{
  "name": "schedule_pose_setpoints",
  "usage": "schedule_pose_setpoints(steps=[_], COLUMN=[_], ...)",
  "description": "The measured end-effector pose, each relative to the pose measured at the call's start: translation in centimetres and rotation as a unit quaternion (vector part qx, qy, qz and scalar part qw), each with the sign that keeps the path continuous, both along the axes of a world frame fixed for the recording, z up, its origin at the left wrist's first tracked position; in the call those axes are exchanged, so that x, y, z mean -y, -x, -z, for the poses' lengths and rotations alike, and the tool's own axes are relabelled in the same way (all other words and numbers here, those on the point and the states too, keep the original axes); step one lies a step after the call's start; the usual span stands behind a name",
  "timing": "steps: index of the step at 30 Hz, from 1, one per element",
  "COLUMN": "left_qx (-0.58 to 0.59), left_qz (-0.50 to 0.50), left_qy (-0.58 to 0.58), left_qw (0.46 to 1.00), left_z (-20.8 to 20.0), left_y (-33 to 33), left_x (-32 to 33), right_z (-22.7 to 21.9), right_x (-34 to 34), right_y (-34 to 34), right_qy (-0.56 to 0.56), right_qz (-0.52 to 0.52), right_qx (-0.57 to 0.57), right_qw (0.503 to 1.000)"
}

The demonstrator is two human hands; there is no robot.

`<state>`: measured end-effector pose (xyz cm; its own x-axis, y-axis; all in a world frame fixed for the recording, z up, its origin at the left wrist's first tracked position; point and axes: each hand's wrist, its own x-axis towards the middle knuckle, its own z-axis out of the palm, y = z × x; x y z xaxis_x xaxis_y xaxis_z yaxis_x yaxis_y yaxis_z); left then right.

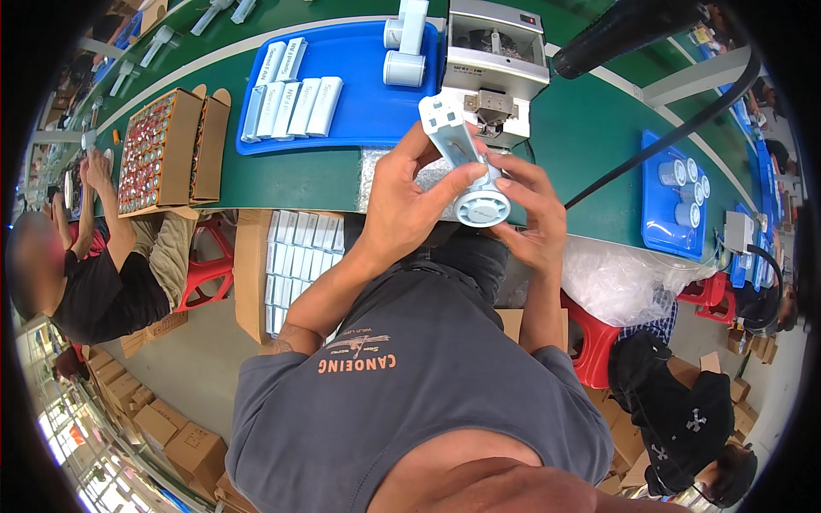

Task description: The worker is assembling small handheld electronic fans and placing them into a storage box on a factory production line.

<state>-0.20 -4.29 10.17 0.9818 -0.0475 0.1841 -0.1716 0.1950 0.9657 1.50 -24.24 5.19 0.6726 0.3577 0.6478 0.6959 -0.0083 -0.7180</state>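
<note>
Both my hands hold a pale-blue handheld fan body above the front edge of the table. It is tilted, with its long hollow handle pointing away and a round vented end toward me. A thin wire seems to show inside the handle. My left hand is closed round the handle's left side, thumb pressed near the round end. My right hand pinches the round end from the right with thumb and fingers. Just beyond stands a grey screw-feeder-like machine.
A blue tray at the left holds pale-blue handle pieces and round-headed fan parts. Another blue tray stands right. A black cylinder hangs above. Cardboard boxes flank me; a co-worker sits left.
</note>
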Motion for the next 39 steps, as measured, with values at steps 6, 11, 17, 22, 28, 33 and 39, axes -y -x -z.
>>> schedule_pose_setpoints(steps=[6, 11, 17, 22, 28, 33, 39], left_qx=[-0.014, 0.019, 0.141, 0.099, 0.069, 0.124, 0.138], left_qz=[-0.010, 0.002, 0.071, 0.061, 0.089, 0.073, 0.041], left_qy=[0.009, -0.001, -0.096, -0.110, -0.181, -0.232, -0.257], left_qw=[1.000, 1.000, 0.983, 0.987, 0.977, 0.962, 0.956], left_z=[-0.4, -0.1, -0.2, 0.7, 1.3, 0.2, 0.2], left_y=[0.5, 0.7, 1.0, 1.0, 0.9, 0.5, 0.1], left_x=[0.4, 0.1, 0.0, 0.1, -0.3, 0.3, 0.2], right_z=[-0.4, -0.3, -0.1, -0.6, -5.7, -5.8, -5.4], right_x=[-0.1, -0.5, -0.3, -0.4, 0.6, -0.7, -0.5], right_y=[0.2, 0.5, 0.9, 1.0, 1.6, -0.5, -0.6], right_qy=[-0.006, -0.014, -0.021, -0.016, -0.007, 0.008, 0.024], right_qz=[-0.007, 0.012, 0.028, 0.036, 0.067, 0.078, 0.102], right_qx=[0.016, 0.048, 0.095, 0.080, -0.082, -0.021, -0.010], right_qw=[1.000, 0.999, 0.995, 0.996, 0.994, 0.997, 0.994])
